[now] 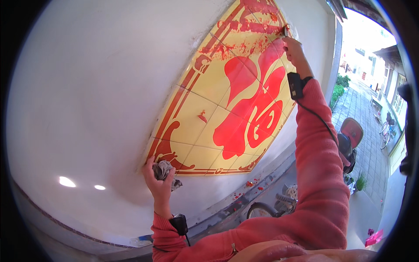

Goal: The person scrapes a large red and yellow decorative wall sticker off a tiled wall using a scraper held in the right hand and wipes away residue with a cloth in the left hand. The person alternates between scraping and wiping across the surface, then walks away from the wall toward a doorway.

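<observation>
My left hand (pixel 160 183) is closed round a crumpled grey cloth (pixel 163 169) at the lower left corner of a tiled wall panel (pixel 203 95). The panel is yellow with a large red character and a red-brown border. Near its upper right edge, my right hand (pixel 293 49) holds a small scraper (pixel 286 31) whose blade is against a band of red residue (pixel 258 27). Only part of the tool shows. More red residue (pixel 229 49) is smeared across the tiles below that band. A small red scrap (pixel 202 116) clings to a tile at middle left.
White wall (pixel 91 98) surrounds the panel. Red scraps (pixel 249 184) lie along the ledge below. A wheel (pixel 262 209) stands under my right arm. On the right are a paved yard (pixel 363 108), a bicycle (pixel 387 134) and a potted plant (pixel 361 181).
</observation>
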### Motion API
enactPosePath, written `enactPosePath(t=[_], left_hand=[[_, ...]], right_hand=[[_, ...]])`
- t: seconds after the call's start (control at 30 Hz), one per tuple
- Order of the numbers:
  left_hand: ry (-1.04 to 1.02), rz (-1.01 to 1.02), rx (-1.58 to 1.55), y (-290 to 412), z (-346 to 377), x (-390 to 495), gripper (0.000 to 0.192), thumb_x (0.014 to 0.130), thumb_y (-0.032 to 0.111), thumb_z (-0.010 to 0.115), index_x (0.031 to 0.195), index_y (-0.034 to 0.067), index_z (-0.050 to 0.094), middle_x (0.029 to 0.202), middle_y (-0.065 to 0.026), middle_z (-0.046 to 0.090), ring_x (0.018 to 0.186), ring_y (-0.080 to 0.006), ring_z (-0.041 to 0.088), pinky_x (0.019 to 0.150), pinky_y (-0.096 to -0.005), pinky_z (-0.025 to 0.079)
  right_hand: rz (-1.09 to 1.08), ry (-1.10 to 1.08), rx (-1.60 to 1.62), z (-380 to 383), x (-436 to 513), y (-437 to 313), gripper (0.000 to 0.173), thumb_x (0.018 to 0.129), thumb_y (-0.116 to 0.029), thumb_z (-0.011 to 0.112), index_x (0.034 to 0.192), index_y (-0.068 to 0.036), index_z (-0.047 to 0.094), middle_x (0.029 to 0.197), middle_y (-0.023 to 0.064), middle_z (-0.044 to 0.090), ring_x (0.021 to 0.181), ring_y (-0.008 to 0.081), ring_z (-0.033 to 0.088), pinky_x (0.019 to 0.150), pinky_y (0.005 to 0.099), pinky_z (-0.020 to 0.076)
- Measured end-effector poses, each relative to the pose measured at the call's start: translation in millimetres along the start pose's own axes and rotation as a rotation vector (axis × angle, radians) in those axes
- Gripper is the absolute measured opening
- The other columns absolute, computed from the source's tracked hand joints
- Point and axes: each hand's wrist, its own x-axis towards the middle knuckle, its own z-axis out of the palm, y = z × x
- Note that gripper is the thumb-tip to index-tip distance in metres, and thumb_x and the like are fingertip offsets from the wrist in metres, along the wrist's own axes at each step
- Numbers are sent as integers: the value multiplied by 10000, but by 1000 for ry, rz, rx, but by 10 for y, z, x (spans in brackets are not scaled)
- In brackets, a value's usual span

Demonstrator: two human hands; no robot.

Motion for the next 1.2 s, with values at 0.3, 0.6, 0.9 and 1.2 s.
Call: enactPosePath(t=[0.3,0.6,0.9,1.2], left_hand=[[2,46,-5,11,-6,12,693,678,124,831,1292,58,517,1067,-108,506,995,-261,511,895,-375,427],[-6,38,-10,-13,-6,12,699,669,111,834,1289,58,515,1063,-110,503,992,-264,514,894,-376,428],[-17,63,-11,0,-28,26,696,674,111,835,1289,58,514,1072,-115,501,990,-265,515,893,-380,430],[-11,78,-23,1,-37,24,708,675,122,841,1298,60,510,1070,-117,503,987,-267,517,885,-375,437]], right_hand=[[-148,8,-183,346,-105,-633,500,842,-287,700,1296,-94,615,754,17,586,504,56,430,398,227,309],[-213,-19,-272,365,-90,-572,490,836,-292,709,1273,-82,635,740,33,597,467,82,430,410,246,335],[-233,-106,-357,459,-96,-626,544,815,-325,725,1276,-53,628,904,82,686,737,134,590,665,287,487],[-386,-2,-225,618,-286,-881,514,825,-325,716,1279,-97,640,772,20,623,541,73,458,467,250,375]])
